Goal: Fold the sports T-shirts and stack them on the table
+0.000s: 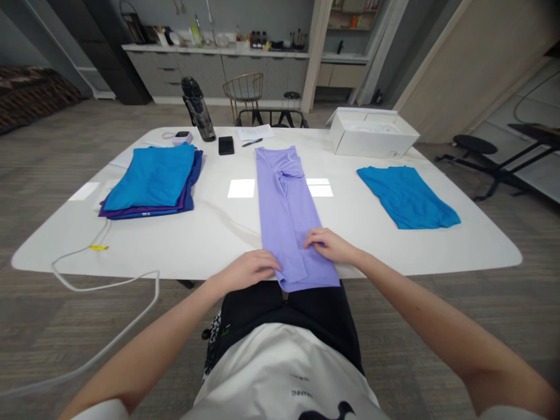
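Lying flat, the left hand [249,271] and right hand [330,246] press on folded lavender leggings [284,198], arms [144,344] outstretched.

At the lower centre of the frame, the person's left hand [249,271] lay on the left edge of a pair of lilac stretch-knit leggings [285,216], and the right hand [330,245] rested on their right side. The leggings lay folded lengthwise on a white rounded table [394,251], their near end reaching over its edge. To the left sat a stack of folded blue and purple garments [151,178]; to the right lay a bright blue T-shirt [406,198]. A white cardboard box [371,135] stood at the upper right of the table.
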Tool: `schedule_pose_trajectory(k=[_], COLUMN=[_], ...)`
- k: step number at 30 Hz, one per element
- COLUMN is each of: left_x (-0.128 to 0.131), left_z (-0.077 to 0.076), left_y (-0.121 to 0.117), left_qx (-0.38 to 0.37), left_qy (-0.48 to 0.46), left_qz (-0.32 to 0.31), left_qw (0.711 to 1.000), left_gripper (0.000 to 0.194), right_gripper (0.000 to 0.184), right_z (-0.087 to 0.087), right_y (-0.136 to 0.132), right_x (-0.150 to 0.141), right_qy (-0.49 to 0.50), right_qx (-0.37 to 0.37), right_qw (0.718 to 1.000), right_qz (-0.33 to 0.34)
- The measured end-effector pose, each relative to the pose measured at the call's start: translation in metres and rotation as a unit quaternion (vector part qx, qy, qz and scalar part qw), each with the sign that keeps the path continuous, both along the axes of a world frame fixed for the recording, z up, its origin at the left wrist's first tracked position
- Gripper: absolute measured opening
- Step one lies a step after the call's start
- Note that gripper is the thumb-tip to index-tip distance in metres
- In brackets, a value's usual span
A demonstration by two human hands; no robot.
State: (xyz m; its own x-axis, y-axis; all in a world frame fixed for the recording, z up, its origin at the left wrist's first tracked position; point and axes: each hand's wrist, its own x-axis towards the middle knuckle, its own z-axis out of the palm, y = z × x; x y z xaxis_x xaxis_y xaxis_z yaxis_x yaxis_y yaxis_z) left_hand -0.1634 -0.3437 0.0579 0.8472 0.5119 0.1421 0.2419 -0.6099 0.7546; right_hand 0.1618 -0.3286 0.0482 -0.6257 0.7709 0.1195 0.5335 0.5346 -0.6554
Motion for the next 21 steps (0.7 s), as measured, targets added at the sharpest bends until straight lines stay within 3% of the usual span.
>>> schedule_pose_trajectory(k=[4,8,11,15,18,21], left_x=[0.005,0.013,0.021,0.029,0.032,0.04], left_z=[0.007,0.0,-0.009,-0.012,-0.005,0.005], left_y=[0.005,0.013,0.019,0.025,0.031,0.051], left_qx=[-0.099,-0.197,-0.258,-0.349,-0.394,-0.423], left_qy=[-0.026,-0.05,-0.087,-0.151,-0.197,-0.267], left_qz=[0.05,0.126,0.184,0.247,0.283,0.297], left_qw=[0.994,0.971,0.945,0.891,0.852,0.813], left_gripper=[0.021,0.023,0.024,0.024,0.022,0.02], right_gripper=[0.031,0.021,0.026,0.01,0.016,0.029], right_z=[0.008,0.011,0.011,0.017,0.025,0.027], right_y=[-0.007,-0.018,-0.021,-0.02,-0.012,0.012], right_x=[0.042,0.063,0.059,0.044,0.035,0.03], right_qy=[-0.009,-0.056,-0.082,-0.079,-0.008,0.114], right_qx=[-0.084,-0.121,-0.084,-0.053,-0.117,-0.239], right_qw=[0.996,0.991,0.993,0.995,0.993,0.958], right_qz=[0.007,0.005,-0.004,0.003,-0.032,-0.108])
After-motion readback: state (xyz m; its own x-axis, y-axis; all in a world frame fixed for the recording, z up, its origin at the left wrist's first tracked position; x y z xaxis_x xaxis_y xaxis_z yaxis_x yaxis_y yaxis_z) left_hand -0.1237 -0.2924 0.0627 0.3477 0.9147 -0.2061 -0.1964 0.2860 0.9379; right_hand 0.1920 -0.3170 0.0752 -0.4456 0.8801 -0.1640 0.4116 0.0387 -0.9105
